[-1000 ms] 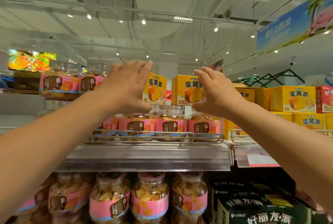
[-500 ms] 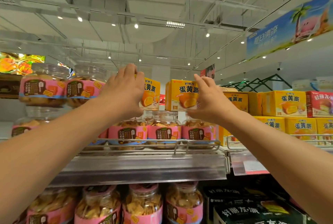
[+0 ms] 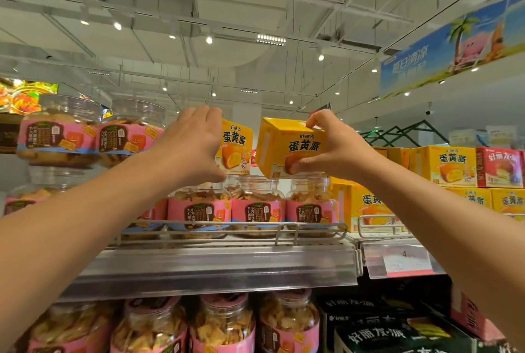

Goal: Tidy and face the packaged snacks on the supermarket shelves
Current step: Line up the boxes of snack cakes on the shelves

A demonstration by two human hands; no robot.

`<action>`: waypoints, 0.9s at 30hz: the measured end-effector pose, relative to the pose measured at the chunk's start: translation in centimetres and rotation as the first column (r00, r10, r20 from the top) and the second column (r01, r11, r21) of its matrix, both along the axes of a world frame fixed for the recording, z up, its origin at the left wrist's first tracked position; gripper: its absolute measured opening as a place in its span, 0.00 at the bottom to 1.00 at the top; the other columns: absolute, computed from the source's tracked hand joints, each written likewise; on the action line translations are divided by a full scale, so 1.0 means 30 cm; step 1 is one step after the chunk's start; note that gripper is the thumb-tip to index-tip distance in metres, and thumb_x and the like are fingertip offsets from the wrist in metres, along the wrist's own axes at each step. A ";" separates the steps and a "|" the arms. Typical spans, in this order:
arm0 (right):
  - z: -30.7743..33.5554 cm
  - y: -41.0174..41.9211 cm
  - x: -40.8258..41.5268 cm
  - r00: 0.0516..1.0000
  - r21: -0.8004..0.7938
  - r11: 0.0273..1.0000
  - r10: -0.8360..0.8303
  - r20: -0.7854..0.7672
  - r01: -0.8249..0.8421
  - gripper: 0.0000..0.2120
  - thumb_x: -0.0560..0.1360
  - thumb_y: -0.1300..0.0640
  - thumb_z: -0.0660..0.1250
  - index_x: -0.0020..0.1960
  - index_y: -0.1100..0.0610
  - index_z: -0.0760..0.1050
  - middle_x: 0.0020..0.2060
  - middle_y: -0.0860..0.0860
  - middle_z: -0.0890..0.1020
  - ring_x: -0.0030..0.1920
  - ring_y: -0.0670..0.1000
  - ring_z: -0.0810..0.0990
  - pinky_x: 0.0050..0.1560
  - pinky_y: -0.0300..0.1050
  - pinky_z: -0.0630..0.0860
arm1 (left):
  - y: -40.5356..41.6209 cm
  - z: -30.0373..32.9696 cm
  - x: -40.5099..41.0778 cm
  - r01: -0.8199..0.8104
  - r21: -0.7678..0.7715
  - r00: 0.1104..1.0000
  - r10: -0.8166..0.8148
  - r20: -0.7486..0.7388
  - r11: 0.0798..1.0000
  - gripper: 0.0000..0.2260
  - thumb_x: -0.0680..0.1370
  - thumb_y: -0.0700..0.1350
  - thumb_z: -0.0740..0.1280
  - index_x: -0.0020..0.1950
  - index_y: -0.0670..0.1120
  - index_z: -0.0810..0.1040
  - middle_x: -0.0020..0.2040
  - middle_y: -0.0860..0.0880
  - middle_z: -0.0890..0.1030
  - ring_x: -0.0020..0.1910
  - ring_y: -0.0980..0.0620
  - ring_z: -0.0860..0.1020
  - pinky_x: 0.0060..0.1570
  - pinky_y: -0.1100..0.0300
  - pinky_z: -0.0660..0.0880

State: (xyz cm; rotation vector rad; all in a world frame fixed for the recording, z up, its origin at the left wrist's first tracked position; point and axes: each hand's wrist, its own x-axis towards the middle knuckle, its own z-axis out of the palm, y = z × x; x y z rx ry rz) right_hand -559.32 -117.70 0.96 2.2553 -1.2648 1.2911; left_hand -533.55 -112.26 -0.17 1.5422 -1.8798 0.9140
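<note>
The right hand (image 3: 335, 150) is pinching the tilted yellow box (image 3: 287, 148) above the jars (image 3: 257, 204), while the left hand (image 3: 193, 145) is gripping the neighbouring box (image 3: 237, 148) just beside it.

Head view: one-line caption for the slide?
Both hands grip yellow snack boxes atop cookie jars: left hand on left box, right hand on tilted right box.

Two yellow snack boxes on top of the clear jar lids, upper shelf. Left yellow box (image 3: 237, 148): upright, printed front facing out, partly hidden behind the left hand (image 3: 193, 145). Right yellow box (image 3: 287, 148): tilted, top face showing, pinched at top and bottom edge by the right hand (image 3: 332, 148).
</note>
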 end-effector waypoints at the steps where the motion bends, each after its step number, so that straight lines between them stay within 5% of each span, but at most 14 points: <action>1: 0.007 0.001 -0.002 1.000 -0.006 1.000 0.000 -0.005 0.000 0.39 0.57 0.44 0.82 0.62 0.45 0.66 0.60 0.49 0.73 0.56 0.51 0.76 0.51 0.48 0.77 | 0.004 0.001 0.002 0.038 -0.011 0.999 -0.039 -0.017 0.999 0.41 0.65 0.57 0.78 0.69 0.46 0.59 0.65 0.47 0.65 0.65 0.44 0.63 0.64 0.50 0.68; 5: 0.039 0.011 -0.017 0.993 -0.001 0.999 -0.040 -0.114 0.041 0.49 0.59 0.41 0.80 0.74 0.45 0.61 0.67 0.48 0.64 0.62 0.49 0.68 0.55 0.41 0.69 | 0.013 -0.002 0.005 0.192 -0.039 0.978 -0.195 -0.075 0.981 0.35 0.66 0.53 0.78 0.64 0.52 0.59 0.61 0.51 0.61 0.58 0.45 0.67 0.54 0.51 0.71; 10: 0.045 0.022 -0.004 0.993 0.060 0.998 -0.011 -0.121 0.018 0.44 0.62 0.47 0.80 0.73 0.47 0.62 0.69 0.48 0.65 0.59 0.44 0.70 0.48 0.35 0.71 | 0.011 0.007 0.010 0.298 -0.073 0.923 -0.307 -0.234 0.952 0.28 0.70 0.51 0.76 0.65 0.52 0.65 0.62 0.48 0.61 0.54 0.45 0.72 0.52 0.53 0.77; 13: 0.051 0.039 -0.004 0.998 0.092 0.996 0.008 -0.065 -0.002 0.42 0.61 0.50 0.81 0.70 0.48 0.64 0.62 0.47 0.73 0.52 0.48 0.77 0.42 0.40 0.78 | 0.007 0.015 0.017 0.324 -0.080 0.886 -0.332 -0.325 0.943 0.26 0.71 0.51 0.76 0.64 0.55 0.67 0.58 0.47 0.63 0.51 0.45 0.73 0.47 0.55 0.75; 18: 0.065 0.079 -0.032 0.999 0.063 0.998 0.008 -0.032 -0.006 0.41 0.63 0.51 0.80 0.71 0.49 0.66 0.64 0.50 0.73 0.55 0.52 0.78 0.50 0.48 0.80 | 0.008 0.036 0.024 0.401 -0.168 0.816 -0.435 -0.380 0.900 0.28 0.70 0.52 0.76 0.64 0.54 0.66 0.58 0.44 0.70 0.52 0.45 0.73 0.43 0.57 0.72; 22: 0.077 0.140 -0.123 1.000 0.042 0.999 -0.020 -0.018 0.020 0.43 0.64 0.51 0.79 0.74 0.47 0.63 0.67 0.50 0.70 0.57 0.52 0.78 0.54 0.52 0.80 | 0.003 0.039 -0.009 0.552 -0.232 0.649 -0.588 -0.483 0.801 0.35 0.70 0.49 0.78 0.72 0.55 0.64 0.64 0.46 0.70 0.58 0.44 0.75 0.51 0.45 0.79; 27: 0.099 0.204 -0.289 0.992 0.032 0.995 -0.086 -0.091 0.090 0.38 0.67 0.52 0.78 0.73 0.45 0.65 0.66 0.51 0.71 0.60 0.53 0.76 0.59 0.55 0.77 | -0.045 0.026 -0.132 0.650 -0.222 0.541 -0.648 -0.537 0.726 0.37 0.68 0.49 0.79 0.72 0.52 0.65 0.65 0.47 0.71 0.60 0.45 0.75 0.53 0.46 0.80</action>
